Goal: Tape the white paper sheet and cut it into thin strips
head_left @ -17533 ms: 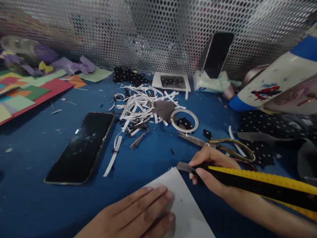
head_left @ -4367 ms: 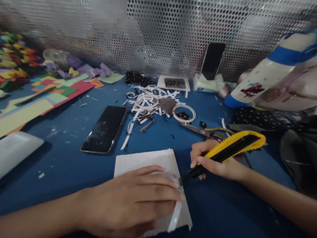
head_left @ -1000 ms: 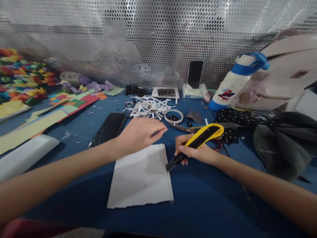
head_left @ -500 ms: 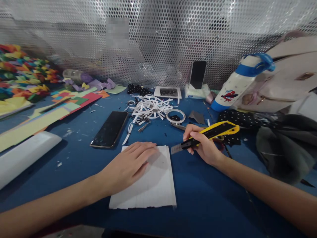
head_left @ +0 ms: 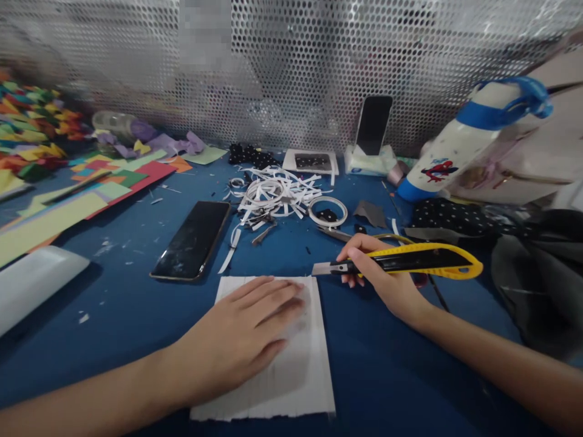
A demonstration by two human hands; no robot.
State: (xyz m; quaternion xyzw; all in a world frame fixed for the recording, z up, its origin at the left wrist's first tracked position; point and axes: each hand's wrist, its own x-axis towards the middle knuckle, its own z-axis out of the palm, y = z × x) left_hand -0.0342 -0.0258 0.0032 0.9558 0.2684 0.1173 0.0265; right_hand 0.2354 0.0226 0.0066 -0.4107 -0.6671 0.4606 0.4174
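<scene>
A: Right hand (head_left: 385, 285), contents?
B: One yellow-and-black cutter (head_left: 423, 258); the fingers are gripping its front part, curled snugly round.
A: Long axis?
B: It is lying crosswise, blade (head_left: 324, 268) pointing leftward, at the far right corner of the white card (head_left: 312, 370). Whether the tip is touching, I cannot tell.
A: Left hand (head_left: 246, 334)?
B: The nearer to the card: it is resting palm down on it, fingers extending flat, grasping nothing.
A: Card's right edge?
B: Running away from the wearer, roughly square to the cutter.
A: Farther out?
B: One black phone (head_left: 194, 240), lying left of centre; white paper strips (head_left: 296, 193), heaping beyond.
</scene>
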